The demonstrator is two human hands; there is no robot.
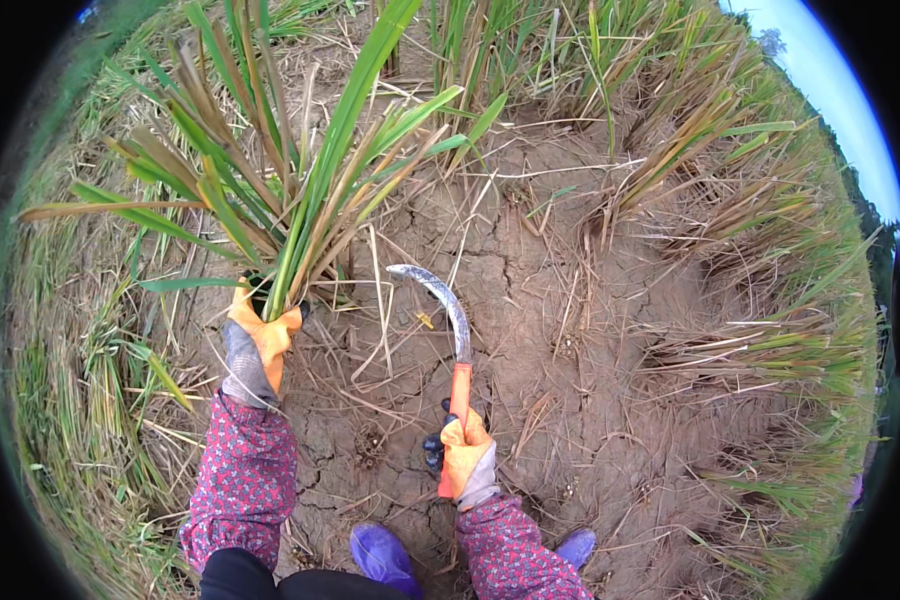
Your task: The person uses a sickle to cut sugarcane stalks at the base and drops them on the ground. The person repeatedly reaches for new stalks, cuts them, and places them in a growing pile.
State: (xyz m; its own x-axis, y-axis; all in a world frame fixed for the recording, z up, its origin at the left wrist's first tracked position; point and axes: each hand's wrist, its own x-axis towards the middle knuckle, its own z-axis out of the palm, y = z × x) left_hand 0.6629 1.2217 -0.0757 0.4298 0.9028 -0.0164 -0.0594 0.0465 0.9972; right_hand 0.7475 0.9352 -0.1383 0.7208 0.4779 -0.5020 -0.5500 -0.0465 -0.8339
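Observation:
My left hand (pixel 266 334), in an orange and grey work glove with dark fingers, grips a bunch of long green and brown grassy stalks (pixel 307 240). The stalks fan out up and away from the fist, and their lower ends are hidden by the glove. In my right hand (pixel 461 450), gloved the same way, is the orange handle of a sickle (pixel 459 345). Its worn, curved metal blade points up and hooks to the left, apart from the bunch, over bare soil.
Cracked brown soil (pixel 525 300) with scattered dry straw lies before me. Standing clumps of grassy stalks (pixel 765 349) line the right side and the top. Cut stalks (pixel 90 405) lie along the left. Below are my purple boots (pixel 382 555).

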